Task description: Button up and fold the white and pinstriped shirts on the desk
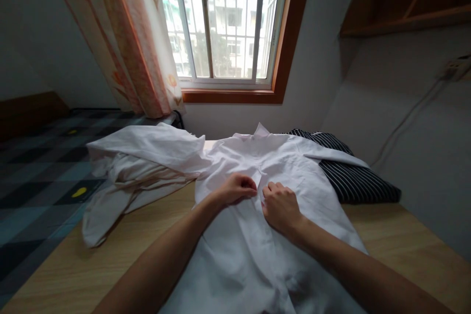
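A white button-up shirt (235, 250) lies spread face up on a wooden table, its collar toward the window. Near the chest, my left hand (238, 188) pinches one side of the shirt's front opening, thumb and fingers together. Just to the right, my right hand (281, 206) is curled closed on the other side of the opening, at the button strip. A small gap separates the two hands. The cloth between the fingertips is mostly hidden, and I cannot see a button there.
Left of the shirt lies a crumpled white garment (143, 171), overhanging the table (390, 235). A folded black striped cloth (362, 181) sits at the right. Beyond are a bed with checked bedding (40, 171), a curtain (128, 44) and a window (228, 24). A cord (405, 117) runs down the right wall.
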{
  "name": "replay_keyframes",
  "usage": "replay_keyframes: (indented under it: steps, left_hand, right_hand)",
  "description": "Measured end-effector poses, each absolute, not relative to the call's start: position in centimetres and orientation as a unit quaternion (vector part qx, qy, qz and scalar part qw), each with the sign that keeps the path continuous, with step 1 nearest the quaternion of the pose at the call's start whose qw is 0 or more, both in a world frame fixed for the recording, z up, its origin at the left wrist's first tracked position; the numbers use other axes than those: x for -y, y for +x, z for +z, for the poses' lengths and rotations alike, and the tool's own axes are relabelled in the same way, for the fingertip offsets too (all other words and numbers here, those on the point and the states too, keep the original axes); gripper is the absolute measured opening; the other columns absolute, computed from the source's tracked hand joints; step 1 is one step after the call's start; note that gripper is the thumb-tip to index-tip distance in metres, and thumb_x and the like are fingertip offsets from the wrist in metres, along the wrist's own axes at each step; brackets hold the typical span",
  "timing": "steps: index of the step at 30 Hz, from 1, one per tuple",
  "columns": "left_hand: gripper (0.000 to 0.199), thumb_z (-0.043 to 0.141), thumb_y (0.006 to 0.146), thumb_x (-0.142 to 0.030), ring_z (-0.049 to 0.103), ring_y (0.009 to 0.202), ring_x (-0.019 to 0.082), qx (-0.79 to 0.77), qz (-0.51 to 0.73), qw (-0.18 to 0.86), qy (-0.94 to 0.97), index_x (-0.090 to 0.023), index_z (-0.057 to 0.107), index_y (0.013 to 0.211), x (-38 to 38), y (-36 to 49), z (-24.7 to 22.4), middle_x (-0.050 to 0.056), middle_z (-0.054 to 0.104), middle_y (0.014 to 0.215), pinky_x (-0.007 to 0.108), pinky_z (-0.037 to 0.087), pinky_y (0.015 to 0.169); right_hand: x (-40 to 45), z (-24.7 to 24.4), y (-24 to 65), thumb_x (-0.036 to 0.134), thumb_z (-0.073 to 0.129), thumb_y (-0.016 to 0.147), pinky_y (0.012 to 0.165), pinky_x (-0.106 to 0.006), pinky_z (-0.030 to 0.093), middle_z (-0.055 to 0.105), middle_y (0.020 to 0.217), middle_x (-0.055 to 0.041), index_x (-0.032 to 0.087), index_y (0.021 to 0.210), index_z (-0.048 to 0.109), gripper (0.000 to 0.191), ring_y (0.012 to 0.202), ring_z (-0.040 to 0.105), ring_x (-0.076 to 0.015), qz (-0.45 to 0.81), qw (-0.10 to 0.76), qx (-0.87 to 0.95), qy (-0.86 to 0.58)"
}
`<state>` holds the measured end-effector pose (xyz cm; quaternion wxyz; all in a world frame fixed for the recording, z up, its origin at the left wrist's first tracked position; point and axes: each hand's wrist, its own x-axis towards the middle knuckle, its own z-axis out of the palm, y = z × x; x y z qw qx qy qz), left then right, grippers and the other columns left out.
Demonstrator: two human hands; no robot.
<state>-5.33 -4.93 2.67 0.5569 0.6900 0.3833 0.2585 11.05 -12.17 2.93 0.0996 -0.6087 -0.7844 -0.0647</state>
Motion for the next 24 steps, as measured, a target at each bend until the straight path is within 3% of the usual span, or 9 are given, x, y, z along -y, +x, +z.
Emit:
replay_keyframes:
  steps: [4,10,17,21,24]
  left_hand:
    - [0.016,0.069,0.061,-0.026,0.039,0.046,0.005,-0.374,0.291,0.545,0.692,-0.012,0.066,0.066,5.0,-4.9,2.1,-0.004,0.052,0.053,0.016,0.029,0.043]
    - [0.016,0.067,0.062,-0.027,0.040,0.046,0.005,-0.380,0.319,0.525,0.692,-0.012,0.067,0.067,5.1,-4.3,1.6,-0.003,0.053,0.053,0.017,0.030,0.045]
    - [0.012,0.063,0.065,-0.022,0.046,0.053,0.008,-0.395,0.313,0.465,0.728,-0.011,0.068,0.068,5.1,-4.1,1.7,-0.001,0.058,0.059,0.018,0.035,0.051]
    - [0.013,0.060,0.070,-0.016,0.055,0.062,0.011,-0.415,0.279,0.379,0.779,-0.013,0.072,0.073,5.3,-3.8,1.9,0.001,0.066,0.066,0.020,0.040,0.059]
    - [0.018,0.056,0.073,-0.011,0.060,0.069,0.014,-0.426,0.247,0.295,0.819,-0.016,0.074,0.077,5.8,-3.1,1.9,0.002,0.070,0.073,0.022,0.042,0.066]
  right_hand:
    - [11.7,2.8,10.9,0.011,0.046,0.086,0.064,-0.031,0.041,0.064,0.095,-0.0114,0.015,0.093,0.064,0.019,0.086,0.060,-0.0242,-0.071,0.067,0.779,-0.619]
    - [11.2,2.7,11.5,0.025,0.052,0.089,0.062,-0.029,0.042,0.065,0.095,-0.0104,0.016,0.094,0.062,0.015,0.086,0.063,-0.0240,-0.067,0.077,0.763,-0.638]
    - [10.4,3.2,11.6,0.013,0.047,0.086,0.063,-0.030,0.041,0.069,0.091,-0.0129,0.014,0.092,0.067,0.021,0.078,0.066,-0.0239,-0.046,0.052,0.776,-0.627]
    - [9.6,3.8,12.8,0.024,0.055,0.079,0.061,-0.029,0.037,0.071,0.077,-0.0110,0.016,0.073,0.069,0.017,0.074,0.065,-0.0233,0.049,0.114,0.717,-0.686]
    - [9.4,3.7,13.9,0.025,0.052,0.078,0.057,-0.026,0.034,0.069,0.066,-0.0061,0.018,0.066,0.069,0.022,0.066,0.062,-0.0184,0.157,0.220,0.669,-0.692]
